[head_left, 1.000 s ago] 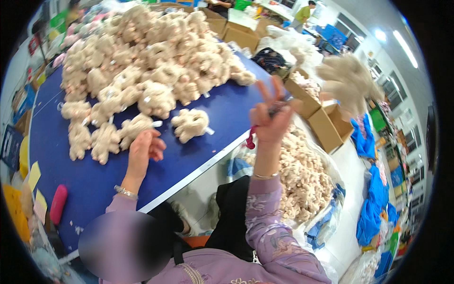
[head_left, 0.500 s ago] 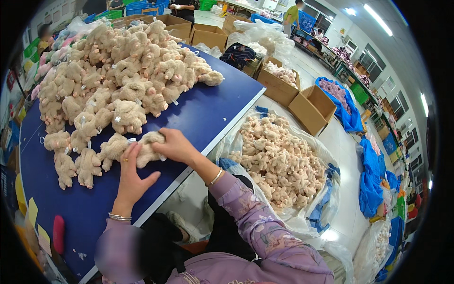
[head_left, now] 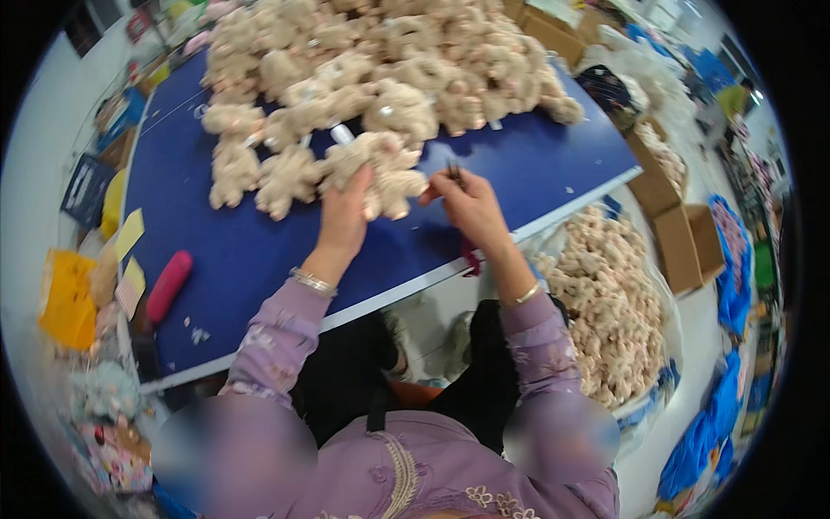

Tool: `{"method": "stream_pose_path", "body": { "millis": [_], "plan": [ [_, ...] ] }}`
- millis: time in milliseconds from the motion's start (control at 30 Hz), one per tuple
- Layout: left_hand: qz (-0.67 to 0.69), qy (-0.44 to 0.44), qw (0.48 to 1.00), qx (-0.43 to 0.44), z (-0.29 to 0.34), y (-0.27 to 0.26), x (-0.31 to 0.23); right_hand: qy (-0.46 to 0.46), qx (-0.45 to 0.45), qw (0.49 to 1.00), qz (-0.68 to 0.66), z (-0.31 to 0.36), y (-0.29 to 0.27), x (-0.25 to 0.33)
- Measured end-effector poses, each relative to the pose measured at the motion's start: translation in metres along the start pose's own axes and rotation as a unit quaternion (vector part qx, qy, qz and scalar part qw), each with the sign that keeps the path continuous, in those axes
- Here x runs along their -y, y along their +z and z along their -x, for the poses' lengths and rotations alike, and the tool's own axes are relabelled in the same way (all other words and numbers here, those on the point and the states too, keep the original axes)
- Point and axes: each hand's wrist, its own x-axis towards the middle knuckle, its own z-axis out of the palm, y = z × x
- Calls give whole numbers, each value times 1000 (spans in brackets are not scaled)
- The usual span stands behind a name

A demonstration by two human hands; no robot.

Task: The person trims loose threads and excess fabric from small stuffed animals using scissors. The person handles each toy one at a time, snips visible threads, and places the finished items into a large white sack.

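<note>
"Plush toy: where was it?"

"Over the blue desk, near the toy pile; the fingers of the left hand were clamped on it."

"And the right hand?"

"Just beside the toy, its fingers curled around a small dark tool."

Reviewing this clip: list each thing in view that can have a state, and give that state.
Left hand: closed on a toy
Toy: gripped, belly or back unclear
Right hand: closed around a dark tool, close to the toy's edge
Dark tool: held, open or shut unclear
Toy pile: heaped on the table
Sack: open, filled with plush pieces
Box: open
Pink object: lying on the table
</note>
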Motion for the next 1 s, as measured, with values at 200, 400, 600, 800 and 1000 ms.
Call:
{"method": "stream_pose_path", "body": {
  "millis": [200,400,600,800,1000],
  "plan": [
    [-19,-52,998,-9,8,8,-19,-39,56,998,2,7,14,1],
    [-46,-65,997,14,7,6,-17,-104,-32,992,-58,11,33,5],
    [-35,-75,996,-14,10,16,-19,-107,-88,984,112,12,33,12],
    [-213,106,971,21,15,13,-4,-9,-66,998,-24,3,20,-2],
    [-205,136,967,71,19,18,-14,15,-29,988,-151,5,5,4]
  ]
}}
